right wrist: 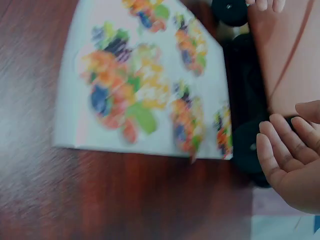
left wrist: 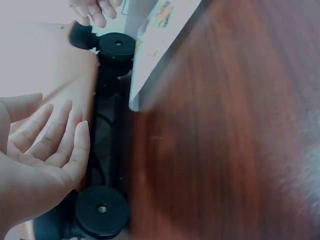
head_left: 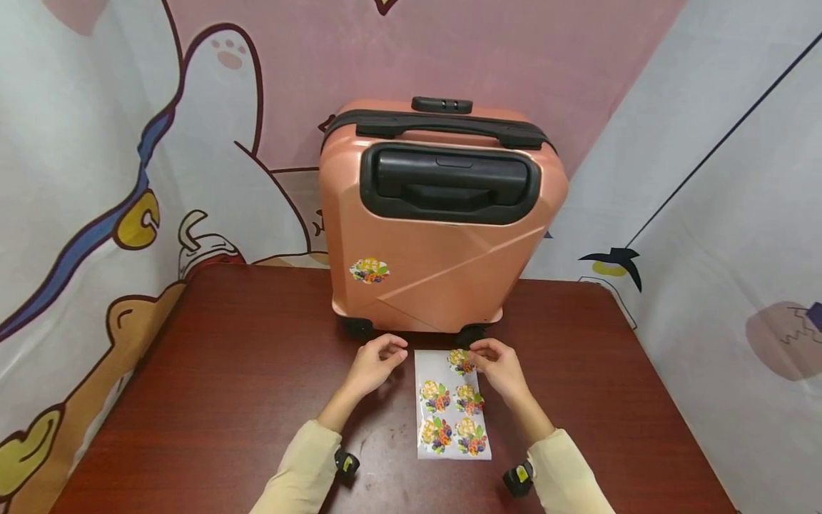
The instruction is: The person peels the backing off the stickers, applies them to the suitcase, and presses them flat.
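A white sheet of round fruit-print stickers (head_left: 443, 373) lies on the table before the suitcase; several stickers are on it, and its upper left spot is bare. My right hand (head_left: 503, 368) hovers at the sheet's top right corner, overlapping the sticker (head_left: 459, 361) there in the head view. In the right wrist view its loosely bent fingers (right wrist: 282, 142) hold nothing. Left of the sheet, my left hand (head_left: 374, 365) is raised with relaxed, empty fingers (left wrist: 55, 135). A matching fruit sticker (head_left: 369, 271) is stuck on the lower left front of the pink suitcase (head_left: 443, 264).
The suitcase stands upright at the back of the brown table (head_left: 257, 400), on black wheels (left wrist: 102, 210), with black handles (head_left: 449, 182) at its top. Behind hangs a cartoon-print cloth (head_left: 295, 78), which also covers both sides.
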`<state>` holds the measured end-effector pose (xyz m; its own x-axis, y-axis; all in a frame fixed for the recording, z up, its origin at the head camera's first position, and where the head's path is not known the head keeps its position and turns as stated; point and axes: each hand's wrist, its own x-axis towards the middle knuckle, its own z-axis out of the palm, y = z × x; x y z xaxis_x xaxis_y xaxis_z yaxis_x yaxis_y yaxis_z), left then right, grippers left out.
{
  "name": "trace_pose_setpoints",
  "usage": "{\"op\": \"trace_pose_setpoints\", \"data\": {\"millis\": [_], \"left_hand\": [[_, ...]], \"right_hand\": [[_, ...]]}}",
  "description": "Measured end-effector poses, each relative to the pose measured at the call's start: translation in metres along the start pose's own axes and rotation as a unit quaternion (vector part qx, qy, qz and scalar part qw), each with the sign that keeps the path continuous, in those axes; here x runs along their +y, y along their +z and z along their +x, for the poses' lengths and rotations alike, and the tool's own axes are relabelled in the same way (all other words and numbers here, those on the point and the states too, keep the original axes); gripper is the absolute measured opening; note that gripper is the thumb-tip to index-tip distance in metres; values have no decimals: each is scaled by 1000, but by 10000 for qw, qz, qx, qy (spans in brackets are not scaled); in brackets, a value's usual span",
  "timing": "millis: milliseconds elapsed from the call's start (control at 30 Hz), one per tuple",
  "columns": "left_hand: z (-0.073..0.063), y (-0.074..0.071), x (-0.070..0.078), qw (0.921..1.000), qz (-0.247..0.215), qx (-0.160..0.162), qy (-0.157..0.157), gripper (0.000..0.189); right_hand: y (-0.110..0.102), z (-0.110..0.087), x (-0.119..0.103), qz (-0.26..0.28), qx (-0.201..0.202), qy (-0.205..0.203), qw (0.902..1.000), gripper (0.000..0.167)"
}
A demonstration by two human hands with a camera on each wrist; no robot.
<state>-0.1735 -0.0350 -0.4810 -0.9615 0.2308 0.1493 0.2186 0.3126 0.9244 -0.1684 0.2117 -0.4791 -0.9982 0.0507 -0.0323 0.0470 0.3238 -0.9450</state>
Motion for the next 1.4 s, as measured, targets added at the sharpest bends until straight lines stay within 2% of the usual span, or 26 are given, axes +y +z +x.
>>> {"op": "trace_pose_setpoints", "data": {"millis": [167,400,800,1100,1400], "left_hand": [[0,8,-8,9995,120,-197,-200,17],[1,19,-20,9987,290,-265,-337,17],[3,30,-23,9968,374,-323,-624,22],[6,34,-29,9969,450,-333,-555,22],[6,36,-27,9966,451,-409,-557,22]], "right_hand": [[-6,0,18,-246,234,334,9989,17],[-10,0,30,-396,289,401,9980,16],[-5,7,38,-407,244,549,9974,17],[-4,10,41,-506,252,460,9973,18],[-1,9,45,-293,274,401,9984,19]]}}
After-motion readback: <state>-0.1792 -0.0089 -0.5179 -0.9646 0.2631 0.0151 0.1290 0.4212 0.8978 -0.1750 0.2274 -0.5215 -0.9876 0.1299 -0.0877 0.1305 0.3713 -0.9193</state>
